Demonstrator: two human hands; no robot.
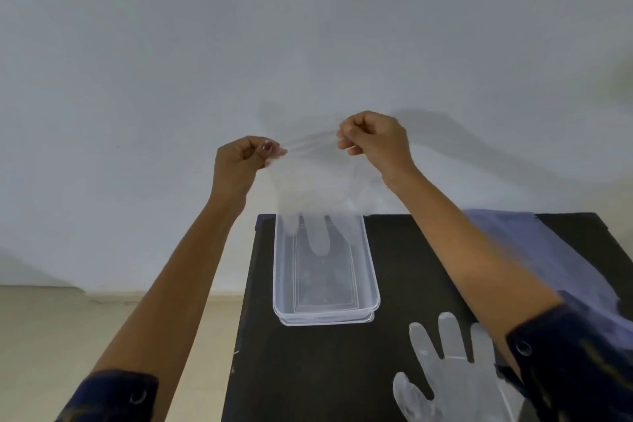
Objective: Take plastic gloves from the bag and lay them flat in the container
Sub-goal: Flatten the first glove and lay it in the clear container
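A thin clear plastic glove (315, 195) hangs in the air with its fingers pointing down over the far end of the container. My left hand (239, 164) pinches the left corner of its cuff and my right hand (375, 142) pinches the right corner, stretching the cuff between them. The clear rectangular plastic container (284, 288) stands on the black table below. A second clear glove (452, 370) lies flat on the table at the near right, fingers pointing away from me. The translucent bluish bag (555, 250) lies at the table's right side, partly behind my right forearm.
The black table (308, 370) is small; its left edge drops to a beige floor (68, 336). A plain pale wall (308, 27) stands right behind the table's far edge.
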